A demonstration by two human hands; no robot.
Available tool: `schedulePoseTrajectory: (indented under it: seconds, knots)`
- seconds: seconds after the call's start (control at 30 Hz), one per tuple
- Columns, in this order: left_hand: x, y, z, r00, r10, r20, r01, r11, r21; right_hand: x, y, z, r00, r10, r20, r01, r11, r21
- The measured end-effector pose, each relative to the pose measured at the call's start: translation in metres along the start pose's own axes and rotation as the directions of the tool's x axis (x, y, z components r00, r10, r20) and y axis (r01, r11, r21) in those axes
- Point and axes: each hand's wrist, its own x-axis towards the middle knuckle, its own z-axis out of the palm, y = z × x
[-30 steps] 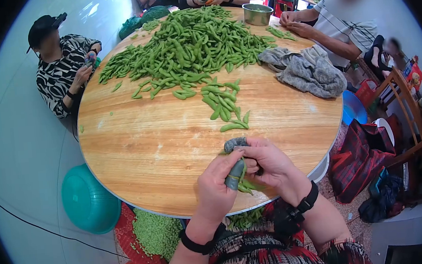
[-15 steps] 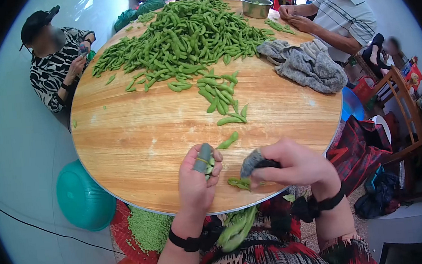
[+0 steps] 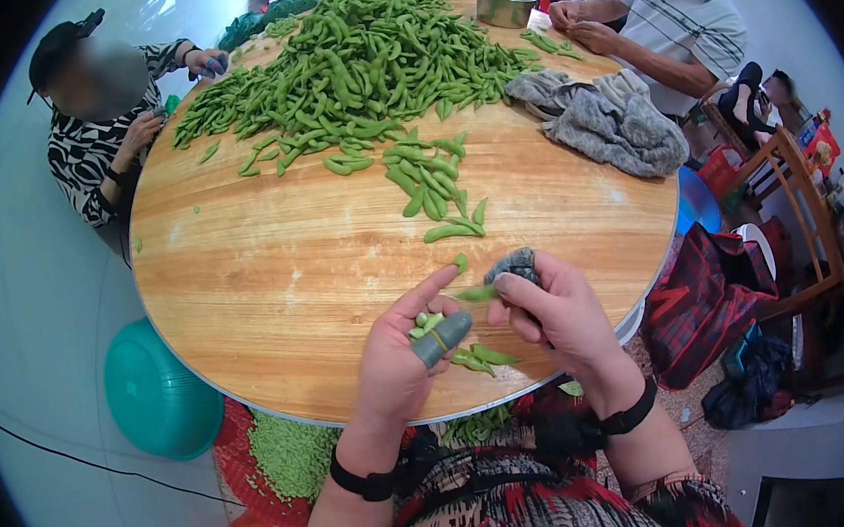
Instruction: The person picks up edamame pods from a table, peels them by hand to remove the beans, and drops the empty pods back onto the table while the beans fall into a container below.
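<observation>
My left hand [image 3: 395,351] is cupped round several shelled green soybeans [image 3: 425,323], its index finger stretched out beside a small green pod piece [image 3: 460,262]. A grey sleeve [image 3: 443,340] with a yellow band covers its thumb. In my right hand [image 3: 561,306], a green soybean pod [image 3: 476,294] is pinched between fingertips with dark grey coverings [image 3: 513,268], pointing toward the left hand. Below the hands, split pods [image 3: 490,355] lie by the table's near edge. A loose cluster of pods [image 3: 425,183] trails down from the large pod heap [image 3: 355,69].
The round wooden table [image 3: 243,279] carries a grey cloth [image 3: 610,121] and a metal bowl [image 3: 506,5]. On the floor stand a teal basin [image 3: 157,387] and a red basket [image 3: 234,461] of shelled beans [image 3: 293,455]. Other people sit round the table; a wooden chair [image 3: 809,210] is at right.
My right hand has moved up from the near edge and now grips a pod. My left hand has turned, its index finger extended. The pods falling toward my lap are no longer in the air.
</observation>
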Motion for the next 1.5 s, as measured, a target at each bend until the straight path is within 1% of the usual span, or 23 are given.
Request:
schedulePoseTrajectory:
  seconds: [0.03,0.07,0.13,0.2,0.27,0.33,0.4,0.53,0.6,0.73,0.77,0.83,0.9,1.03,1.13,1.17,1.2,1.23,1.3,1.33,1.4,1.47,1.5]
  knots:
    - [-0.001,0.001,0.002,1.0,0.011,0.01,-0.011,0.999,0.036,-0.001,0.002,0.004,0.998,0.036,0.053,-0.044,0.988,0.146]
    - [-0.001,0.003,0.002,1.0,0.011,0.011,-0.012,0.999,0.039,-0.003,0.006,0.005,0.998,0.034,0.053,-0.041,0.988,0.149]
    - [-0.002,0.007,0.0,0.996,-0.047,0.081,0.052,0.997,-0.051,-0.003,0.015,0.006,0.964,0.14,0.227,-0.224,0.888,0.402]
    - [-0.002,0.0,-0.005,0.998,-0.001,0.067,0.005,0.998,-0.058,-0.003,0.017,0.01,0.958,0.151,0.245,-0.234,0.905,0.356]
    - [-0.002,-0.001,-0.007,0.997,0.049,0.057,-0.045,0.997,-0.061,-0.007,0.013,0.016,0.963,0.134,0.233,-0.17,0.975,0.141]
    - [-0.002,0.0,-0.006,0.993,0.098,-0.058,-0.102,0.992,-0.073,-0.011,0.013,0.017,0.968,0.111,0.223,-0.125,0.991,0.047]
    - [-0.001,-0.001,-0.008,0.991,0.106,-0.076,-0.112,0.991,-0.073,-0.013,0.014,0.012,0.946,0.083,0.314,-0.057,0.994,-0.092]
    - [0.0,-0.002,-0.01,0.989,0.116,-0.097,-0.122,0.991,-0.059,-0.012,0.017,0.009,0.944,0.111,0.312,-0.087,0.992,-0.09]
    - [0.0,-0.002,-0.009,0.989,0.111,-0.1,-0.116,0.992,-0.044,-0.012,0.016,0.006,0.923,0.156,0.352,-0.164,0.986,-0.005]
    - [0.0,-0.001,-0.007,0.994,0.073,-0.084,-0.073,0.997,0.0,-0.01,0.019,0.011,0.946,0.115,0.305,-0.128,0.991,0.024]
    - [0.0,0.0,-0.007,0.994,0.073,-0.084,-0.073,0.997,0.0,-0.009,0.021,0.009,0.936,0.169,0.308,-0.205,0.975,0.088]
    - [0.0,0.002,-0.008,1.0,-0.012,0.021,0.015,0.991,-0.133,-0.01,0.022,0.009,0.922,0.225,0.314,-0.283,0.947,0.151]
    - [-0.001,0.003,-0.012,0.995,-0.024,0.094,0.04,0.985,-0.17,-0.013,0.02,0.012,0.856,0.267,0.442,-0.449,0.809,0.38]
    - [0.0,0.003,-0.019,0.978,-0.071,0.197,0.114,0.97,-0.216,-0.013,0.023,0.007,0.802,0.227,0.553,-0.525,0.709,0.47]
    - [-0.001,0.003,-0.004,0.992,0.034,0.124,-0.018,0.992,-0.127,-0.012,0.021,0.01,0.863,0.273,0.424,-0.427,0.844,0.326]
    - [-0.001,0.001,-0.001,0.992,0.035,0.125,-0.019,0.992,-0.127,-0.01,0.029,0.01,0.942,0.137,0.307,-0.152,0.988,0.028]
    - [-0.001,-0.002,0.001,0.993,0.093,0.071,-0.098,0.993,0.067,-0.009,0.034,0.01,0.969,-0.046,0.243,0.12,0.946,-0.302]
    - [-0.002,-0.003,0.002,0.987,0.16,0.03,-0.163,0.951,0.262,-0.009,0.033,0.009,0.969,-0.046,0.244,0.121,0.945,-0.302]
    - [-0.001,-0.007,-0.004,0.988,0.15,0.03,-0.152,0.942,0.299,-0.009,0.027,0.004,0.962,0.139,0.236,-0.114,0.987,-0.116]
    - [0.0,-0.007,-0.005,0.99,0.14,0.027,-0.141,0.932,0.334,-0.009,0.022,0.002,0.962,0.139,0.235,-0.113,0.986,-0.119]
    - [-0.002,-0.003,-0.003,0.995,0.1,0.024,-0.103,0.96,0.261,-0.01,0.012,0.0,0.931,0.255,0.261,-0.301,0.941,0.154]
    - [-0.004,-0.002,-0.001,0.998,0.06,0.026,-0.064,0.98,0.186,-0.01,0.011,-0.008,0.92,0.274,0.279,-0.328,0.929,0.171]
    - [-0.004,-0.002,0.0,0.999,0.037,0.026,-0.039,0.994,0.104,-0.009,0.012,-0.013,0.91,0.266,0.317,-0.293,0.955,0.04]
